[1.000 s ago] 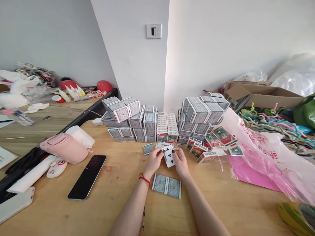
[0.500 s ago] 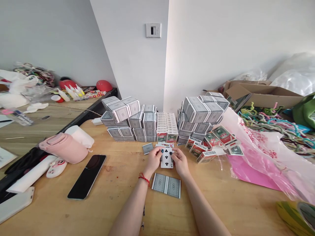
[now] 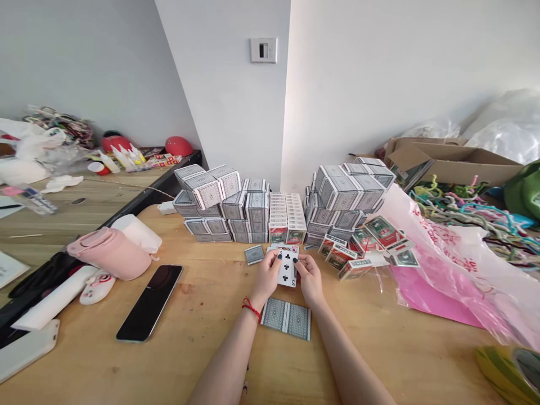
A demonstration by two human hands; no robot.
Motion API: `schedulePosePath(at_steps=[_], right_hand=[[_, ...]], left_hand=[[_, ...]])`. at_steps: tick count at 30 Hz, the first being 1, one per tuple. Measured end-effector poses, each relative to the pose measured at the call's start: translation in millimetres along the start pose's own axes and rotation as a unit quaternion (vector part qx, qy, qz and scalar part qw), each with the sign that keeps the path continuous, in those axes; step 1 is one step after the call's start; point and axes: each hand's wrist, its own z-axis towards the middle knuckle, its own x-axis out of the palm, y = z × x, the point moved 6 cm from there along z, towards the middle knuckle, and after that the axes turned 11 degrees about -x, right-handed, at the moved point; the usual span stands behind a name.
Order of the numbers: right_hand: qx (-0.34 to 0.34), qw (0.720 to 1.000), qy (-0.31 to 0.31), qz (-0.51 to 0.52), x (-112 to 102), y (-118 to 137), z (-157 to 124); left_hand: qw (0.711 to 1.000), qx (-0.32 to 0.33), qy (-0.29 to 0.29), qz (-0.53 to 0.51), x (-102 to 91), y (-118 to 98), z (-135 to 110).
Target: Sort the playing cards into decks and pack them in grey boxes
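Fingers of left hand point(image 3: 265, 278) and right hand point(image 3: 310, 278) pinching club card point(image 3: 287, 268) by long edges, long axis pointing away, just beyond face-down cards point(image 3: 286, 318).

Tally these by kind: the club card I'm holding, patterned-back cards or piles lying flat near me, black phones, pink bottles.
Held club card: 1
Face-down card piles: 2
Lone face-down card: 1
Black phone: 1
Pink bottle: 1
Total: 6

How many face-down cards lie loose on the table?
3: cards and side by side between the wrists, a third beside the left hand. More may hide under the hands.
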Motion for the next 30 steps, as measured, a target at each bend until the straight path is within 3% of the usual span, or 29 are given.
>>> schedulePosePath(at_steps=[10,30], right_hand=[[0.040,0.999,0.006,0.026,2,-5,-2],[0.064,0.997,0.027,0.039,7,-7,-4]], left_hand=[[0.999,-0.031,-0.001,-0.041,1.6,2,0],[0.998,0.014,-0.058,-0.004,-4.0,-10,-8]])
